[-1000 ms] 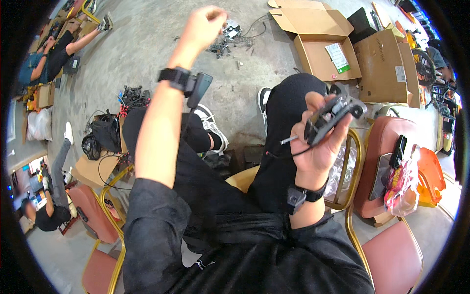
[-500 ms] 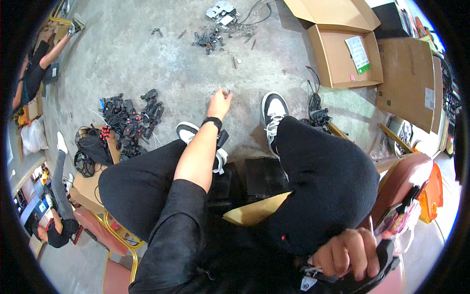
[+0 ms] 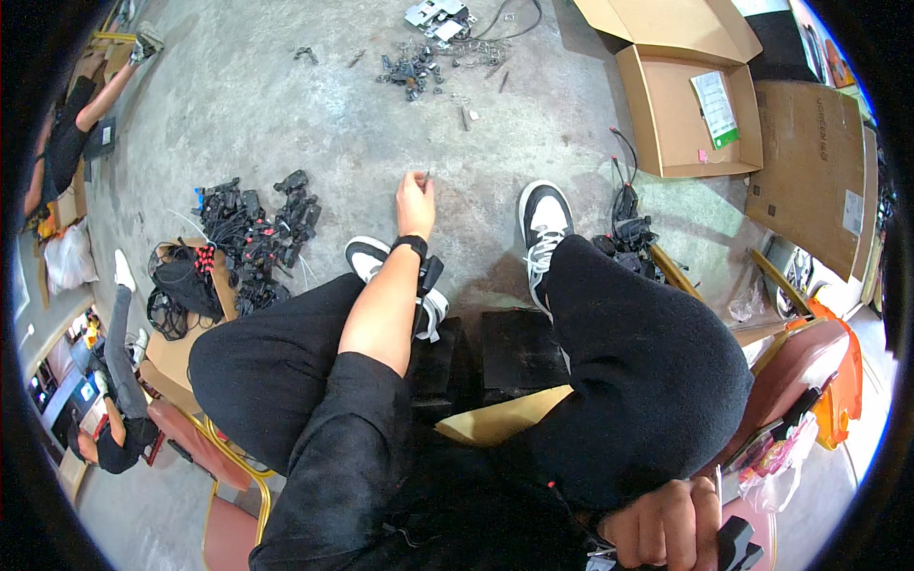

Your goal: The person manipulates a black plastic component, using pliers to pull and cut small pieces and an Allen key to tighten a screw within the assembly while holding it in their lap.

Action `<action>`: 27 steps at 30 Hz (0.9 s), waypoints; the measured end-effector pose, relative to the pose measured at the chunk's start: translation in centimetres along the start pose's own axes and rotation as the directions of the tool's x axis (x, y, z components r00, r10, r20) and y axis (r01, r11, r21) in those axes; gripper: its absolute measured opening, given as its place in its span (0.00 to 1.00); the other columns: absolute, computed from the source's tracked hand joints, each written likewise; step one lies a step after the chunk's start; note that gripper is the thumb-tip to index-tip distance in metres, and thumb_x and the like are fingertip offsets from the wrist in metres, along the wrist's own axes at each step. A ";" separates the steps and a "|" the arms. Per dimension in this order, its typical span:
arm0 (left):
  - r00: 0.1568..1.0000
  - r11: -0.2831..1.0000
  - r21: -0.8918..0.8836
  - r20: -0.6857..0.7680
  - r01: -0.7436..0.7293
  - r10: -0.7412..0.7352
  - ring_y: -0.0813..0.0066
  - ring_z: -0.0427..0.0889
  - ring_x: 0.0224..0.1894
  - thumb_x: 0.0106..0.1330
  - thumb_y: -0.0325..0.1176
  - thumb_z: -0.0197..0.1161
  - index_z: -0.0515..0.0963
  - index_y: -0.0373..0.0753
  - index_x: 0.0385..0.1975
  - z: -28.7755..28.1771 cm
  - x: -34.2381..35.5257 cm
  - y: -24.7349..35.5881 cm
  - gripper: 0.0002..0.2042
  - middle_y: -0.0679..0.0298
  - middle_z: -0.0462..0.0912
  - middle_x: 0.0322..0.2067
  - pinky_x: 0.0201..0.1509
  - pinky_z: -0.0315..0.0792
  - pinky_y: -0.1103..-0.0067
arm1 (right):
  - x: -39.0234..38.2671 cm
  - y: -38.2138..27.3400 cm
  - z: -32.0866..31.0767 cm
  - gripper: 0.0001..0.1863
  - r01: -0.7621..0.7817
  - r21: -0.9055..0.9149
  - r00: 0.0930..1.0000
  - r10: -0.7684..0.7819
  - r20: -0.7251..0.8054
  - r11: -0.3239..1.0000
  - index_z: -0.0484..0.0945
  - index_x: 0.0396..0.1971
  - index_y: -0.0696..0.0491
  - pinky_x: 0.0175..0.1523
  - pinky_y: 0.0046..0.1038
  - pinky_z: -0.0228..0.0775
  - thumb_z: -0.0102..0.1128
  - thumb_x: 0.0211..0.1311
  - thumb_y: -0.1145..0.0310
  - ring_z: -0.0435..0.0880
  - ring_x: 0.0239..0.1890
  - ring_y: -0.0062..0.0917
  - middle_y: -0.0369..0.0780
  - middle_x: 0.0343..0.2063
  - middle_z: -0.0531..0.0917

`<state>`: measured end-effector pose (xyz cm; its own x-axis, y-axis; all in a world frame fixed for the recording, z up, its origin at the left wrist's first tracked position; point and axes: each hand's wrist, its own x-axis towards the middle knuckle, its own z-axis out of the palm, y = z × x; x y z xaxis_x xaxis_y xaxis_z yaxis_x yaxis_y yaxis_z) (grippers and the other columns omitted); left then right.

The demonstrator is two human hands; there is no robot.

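Note:
My left hand reaches forward over the floor between my shoes, fingers pinched on a small item I cannot make out. Beyond my left knee is a pile of black cabled devices; farther ahead lie small dark parts and silvery metal pieces. Low at the right, my right hand is wrapped round a dark device with a thin metal rod, partly cut off by the lower edge, beside my right thigh.
An open cardboard box and an upright carton stand right. More devices lie by my right shoe. Pink chairs flank me, an orange plastic item sits right. Two other people are at the far left.
Since one second ago my right hand with the device has dropped to lower right. My left hand has moved from high up to between my shoes. The camera's view has shifted.

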<state>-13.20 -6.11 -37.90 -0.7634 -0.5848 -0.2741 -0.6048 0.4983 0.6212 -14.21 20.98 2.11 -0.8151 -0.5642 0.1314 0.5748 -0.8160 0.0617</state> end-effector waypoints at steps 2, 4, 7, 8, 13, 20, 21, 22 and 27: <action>0.999 0.999 0.010 -0.024 -0.048 0.049 0.63 0.79 0.33 0.58 0.28 0.61 0.76 0.30 0.38 -0.9 0.8 -0.9 0.11 0.53 0.77 0.32 0.40 0.72 0.72 | 0.1 -0.1 -0.1 0.07 -0.029 0.029 0.998 0.027 0.062 0.999 0.77 0.33 0.64 0.15 0.21 0.55 0.56 0.59 0.75 0.66 0.09 0.20 0.47 0.27 0.79; 0.995 0.995 0.034 -0.021 -0.092 0.092 0.62 0.79 0.33 0.58 0.28 0.61 0.77 0.30 0.37 -1.4 1.3 -1.7 0.10 0.53 0.77 0.32 0.40 0.72 0.72 | 0.0 -0.1 0.0 0.07 -0.027 0.017 0.998 0.026 0.052 1.000 0.77 0.33 0.64 0.15 0.21 0.55 0.55 0.59 0.75 0.66 0.10 0.20 0.47 0.27 0.79; 0.989 0.987 0.075 -0.044 -0.139 0.142 0.62 0.79 0.33 0.58 0.27 0.61 0.79 0.31 0.33 -1.5 1.9 -1.7 0.07 0.54 0.76 0.32 0.40 0.72 0.73 | -0.2 -0.1 -0.1 0.08 -0.019 0.004 0.999 0.019 0.038 1.000 0.78 0.34 0.65 0.15 0.22 0.56 0.54 0.60 0.76 0.66 0.10 0.21 0.47 0.28 0.79; 0.992 0.991 0.054 -0.019 -0.121 0.123 0.60 0.78 0.35 0.58 0.27 0.60 0.78 0.31 0.33 -1.6 1.9 -1.7 0.07 0.53 0.76 0.33 0.42 0.71 0.72 | -0.3 -0.1 -0.2 0.08 -0.014 0.007 0.999 0.013 0.035 1.000 0.78 0.35 0.65 0.16 0.22 0.56 0.53 0.60 0.76 0.66 0.10 0.21 0.48 0.28 0.80; 0.995 0.993 0.051 0.028 -0.102 0.101 0.58 0.78 0.36 0.58 0.27 0.60 0.78 0.31 0.33 -1.3 2.0 -1.1 0.07 0.53 0.76 0.34 0.42 0.71 0.71 | 0.0 -0.2 -0.7 0.09 -0.032 0.035 0.995 0.029 0.098 0.999 0.78 0.35 0.66 0.16 0.23 0.56 0.53 0.61 0.76 0.66 0.10 0.22 0.48 0.29 0.80; 0.989 0.991 -0.026 0.070 -0.128 0.129 0.64 0.79 0.34 0.59 0.27 0.61 0.78 0.32 0.35 -1.3 1.1 -1.3 0.07 0.55 0.77 0.33 0.40 0.72 0.74 | 0.1 0.0 0.0 0.09 0.004 -0.004 1.000 -0.004 -0.009 1.000 0.79 0.33 0.66 0.15 0.22 0.55 0.54 0.60 0.76 0.66 0.10 0.21 0.48 0.27 0.80; 0.985 0.988 -0.044 0.088 -0.147 0.151 0.65 0.79 0.34 0.59 0.27 0.61 0.78 0.32 0.35 -1.3 1.0 -1.3 0.07 0.56 0.77 0.33 0.40 0.72 0.75 | 0.2 0.1 0.0 0.09 0.004 -0.005 1.000 -0.004 -0.010 1.000 0.79 0.33 0.66 0.15 0.22 0.55 0.54 0.60 0.76 0.66 0.10 0.21 0.48 0.27 0.80; 0.985 0.988 -0.045 0.089 -0.147 0.151 0.65 0.79 0.34 0.59 0.27 0.61 0.78 0.32 0.35 -1.2 0.9 -1.3 0.07 0.56 0.77 0.33 0.40 0.72 0.75 | 0.2 0.1 0.1 0.08 0.001 -0.001 1.000 -0.001 -0.015 1.000 0.79 0.32 0.66 0.14 0.22 0.54 0.54 0.60 0.76 0.65 0.10 0.21 0.48 0.27 0.80; 0.972 0.980 -0.031 0.124 -0.196 0.198 0.66 0.80 0.34 0.60 0.26 0.59 0.77 0.32 0.36 -1.0 0.2 -1.3 0.07 0.57 0.76 0.33 0.40 0.73 0.76 | 0.1 0.2 0.2 0.09 0.007 -0.002 0.999 -0.007 -0.031 1.000 0.79 0.32 0.67 0.14 0.21 0.54 0.53 0.60 0.76 0.65 0.09 0.20 0.48 0.25 0.80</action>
<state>-12.33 -7.52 -38.07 -0.8902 -0.3906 -0.2345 -0.4364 0.5829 0.6854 -14.19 20.81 2.28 -0.8209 -0.5622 0.1001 0.5691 -0.8201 0.0606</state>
